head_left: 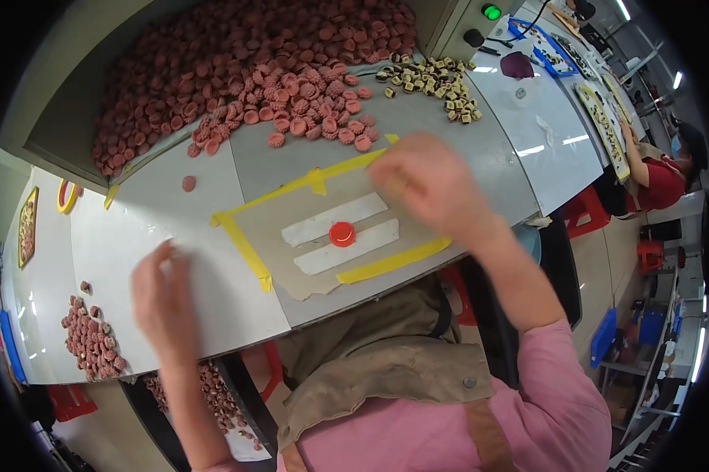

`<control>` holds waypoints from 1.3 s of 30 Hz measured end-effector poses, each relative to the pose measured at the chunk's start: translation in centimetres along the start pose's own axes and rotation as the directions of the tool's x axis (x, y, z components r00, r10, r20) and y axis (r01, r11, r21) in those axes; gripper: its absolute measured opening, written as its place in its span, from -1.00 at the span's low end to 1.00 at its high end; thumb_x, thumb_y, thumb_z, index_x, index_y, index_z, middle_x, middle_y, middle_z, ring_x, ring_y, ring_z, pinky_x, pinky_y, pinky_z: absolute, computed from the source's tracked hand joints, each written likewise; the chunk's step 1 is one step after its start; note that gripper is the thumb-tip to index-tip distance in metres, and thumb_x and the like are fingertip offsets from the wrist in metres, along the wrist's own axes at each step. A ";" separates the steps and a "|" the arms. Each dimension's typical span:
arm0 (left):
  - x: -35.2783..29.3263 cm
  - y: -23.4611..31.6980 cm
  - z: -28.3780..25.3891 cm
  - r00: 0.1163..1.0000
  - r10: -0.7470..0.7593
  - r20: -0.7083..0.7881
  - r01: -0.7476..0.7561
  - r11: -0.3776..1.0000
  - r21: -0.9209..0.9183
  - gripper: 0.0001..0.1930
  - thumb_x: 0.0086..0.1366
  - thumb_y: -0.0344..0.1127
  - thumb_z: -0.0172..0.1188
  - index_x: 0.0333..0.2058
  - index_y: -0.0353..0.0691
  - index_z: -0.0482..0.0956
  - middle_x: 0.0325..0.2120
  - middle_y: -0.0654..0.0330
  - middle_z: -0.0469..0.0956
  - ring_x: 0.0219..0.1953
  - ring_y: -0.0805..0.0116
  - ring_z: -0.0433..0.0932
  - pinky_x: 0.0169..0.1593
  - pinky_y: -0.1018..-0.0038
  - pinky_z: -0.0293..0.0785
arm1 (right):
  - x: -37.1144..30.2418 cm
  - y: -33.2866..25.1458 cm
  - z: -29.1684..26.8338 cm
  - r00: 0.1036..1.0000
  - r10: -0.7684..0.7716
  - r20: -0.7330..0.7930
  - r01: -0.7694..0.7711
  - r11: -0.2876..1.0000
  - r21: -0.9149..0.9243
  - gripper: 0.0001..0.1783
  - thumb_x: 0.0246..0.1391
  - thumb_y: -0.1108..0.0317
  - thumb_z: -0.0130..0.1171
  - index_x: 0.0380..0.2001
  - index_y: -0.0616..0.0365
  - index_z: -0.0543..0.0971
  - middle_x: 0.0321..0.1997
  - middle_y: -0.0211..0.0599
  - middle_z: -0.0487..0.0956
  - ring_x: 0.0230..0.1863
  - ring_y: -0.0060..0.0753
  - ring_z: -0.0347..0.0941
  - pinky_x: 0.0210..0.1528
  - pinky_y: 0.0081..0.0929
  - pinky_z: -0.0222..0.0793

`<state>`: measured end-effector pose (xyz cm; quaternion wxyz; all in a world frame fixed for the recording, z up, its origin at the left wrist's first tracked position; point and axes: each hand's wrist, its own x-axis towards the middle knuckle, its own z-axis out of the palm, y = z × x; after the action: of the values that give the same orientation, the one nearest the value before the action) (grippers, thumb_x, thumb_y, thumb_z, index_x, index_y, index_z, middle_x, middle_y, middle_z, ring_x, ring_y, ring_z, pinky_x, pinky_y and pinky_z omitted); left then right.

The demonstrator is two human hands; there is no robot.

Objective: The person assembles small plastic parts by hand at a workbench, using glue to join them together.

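Observation:
My left hand [164, 303] hovers over the white table top at the left. Its fingers are loosely bent and a little apart, with nothing visible in them. Up over the right edge of the taped sheet is my right hand [433, 189], blurred, its fingers curled together. Whatever they hold, if anything, is hidden. A round red piece [342, 234] lies between two white strips [335, 219] on the sheet [272, 228], which yellow tape [244, 250] frames. Beyond my right hand lies a heap of small dark-and-cream blocks [449, 82].
A large mound of pink cup-shaped pieces [291, 94] fills the back. One loose pink piece [188, 183] lies apart. More pink pieces [91, 342] are heaped at the left. Below, an open drawer [220, 401] holds similar pieces. A person in red [661, 181] works at the far right.

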<state>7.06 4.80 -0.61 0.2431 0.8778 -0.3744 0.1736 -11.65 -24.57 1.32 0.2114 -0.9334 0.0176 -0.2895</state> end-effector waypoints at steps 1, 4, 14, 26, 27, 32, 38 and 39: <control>-0.2 -3.1 -1.0 1.000 0.017 0.000 -0.017 0.990 0.143 -0.79 0.25 -0.37 0.18 -0.15 -0.25 0.53 -0.13 0.09 0.54 -0.09 0.13 0.51 -0.05 0.33 0.45 | 0.4 1.6 -1.4 0.998 0.060 -0.020 -0.061 0.996 -0.063 -0.84 0.04 0.39 0.18 -0.28 0.17 0.57 -0.32 -0.23 0.54 -0.23 -0.17 0.47 -0.16 -0.33 0.38; -1.6 -9.5 -4.0 0.983 -0.182 -0.019 0.173 0.886 0.430 -0.75 0.35 -0.24 0.06 -0.11 -0.26 0.50 -0.02 0.05 0.48 0.04 0.08 0.43 0.08 0.26 0.37 | 1.5 6.0 -3.9 0.982 0.181 -0.060 -0.188 0.972 -0.142 -0.82 0.10 0.40 0.11 -0.24 0.23 0.55 -0.28 -0.22 0.54 -0.22 -0.16 0.46 -0.16 -0.35 0.38; -1.2 -9.6 -4.8 0.992 -0.130 -0.001 0.121 0.916 0.383 -0.67 0.25 -0.38 0.12 0.00 -0.27 0.47 0.00 0.00 0.47 0.05 0.05 0.43 0.13 0.26 0.32 | 4.3 11.6 0.5 0.997 -0.061 0.042 0.070 0.967 -0.247 -0.77 0.14 0.40 0.08 -0.14 0.22 0.52 -0.18 -0.15 0.54 -0.12 -0.07 0.45 -0.05 -0.27 0.37; 7.1 -0.8 3.4 0.970 -0.019 0.241 0.100 0.939 -0.329 -0.80 0.24 -0.43 0.14 -0.16 -0.30 0.52 -0.27 0.10 0.49 -0.35 0.28 0.49 -0.25 0.47 0.46 | 1.8 1.1 -2.3 0.915 0.267 0.303 -0.317 0.939 0.129 -0.83 0.08 0.50 0.11 -0.22 0.23 0.48 -0.25 -0.27 0.45 -0.27 -0.43 0.47 -0.17 -0.54 0.41; 6.9 -0.4 3.3 0.968 -0.008 0.250 0.095 0.935 -0.341 -0.80 0.24 -0.43 0.14 -0.16 -0.30 0.52 -0.27 0.10 0.49 -0.35 0.28 0.49 -0.25 0.47 0.46 | 1.9 0.6 -2.2 0.895 0.226 0.385 -0.289 0.950 0.116 -0.82 0.07 0.49 0.13 -0.22 0.23 0.48 -0.26 -0.26 0.45 -0.28 -0.43 0.47 -0.18 -0.54 0.42; 5.1 2.4 1.0 0.937 -0.154 0.314 0.332 0.672 -0.662 -0.77 0.34 -0.40 0.07 -0.07 -0.32 0.51 -0.24 0.22 0.50 -0.25 0.50 0.46 -0.11 0.56 0.40 | 1.1 1.6 -0.2 0.927 0.059 0.370 -0.037 0.997 -0.067 -0.78 0.04 0.45 0.20 -0.21 0.20 0.49 -0.30 -0.26 0.45 -0.31 -0.31 0.49 -0.25 -0.43 0.42; 1.4 5.1 -0.3 0.823 -0.181 0.539 0.556 0.058 -0.829 -0.66 0.34 -0.36 0.10 0.04 -0.39 0.43 -0.15 0.23 0.50 -0.15 0.47 0.51 -0.03 0.54 0.43 | 1.1 0.5 0.1 0.946 0.107 0.306 -0.098 0.994 -0.042 -0.80 0.03 0.42 0.22 -0.23 0.18 0.54 -0.32 -0.26 0.47 -0.32 -0.23 0.47 -0.26 -0.43 0.42; 0.9 5.2 -0.1 0.817 -0.148 0.558 0.567 0.028 -0.823 -0.66 0.34 -0.36 0.10 0.04 -0.38 0.43 -0.12 0.21 0.49 -0.15 0.46 0.52 -0.03 0.54 0.43 | 1.0 0.3 0.0 0.947 0.111 0.302 -0.118 0.993 0.004 -0.80 0.04 0.42 0.22 -0.22 0.17 0.55 -0.31 -0.26 0.47 -0.31 -0.21 0.47 -0.26 -0.42 0.42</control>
<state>3.75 1.23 1.47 0.7231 0.5792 -0.1888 -0.3256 -10.77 -25.03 1.75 0.2386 -0.9615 0.0362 -0.1314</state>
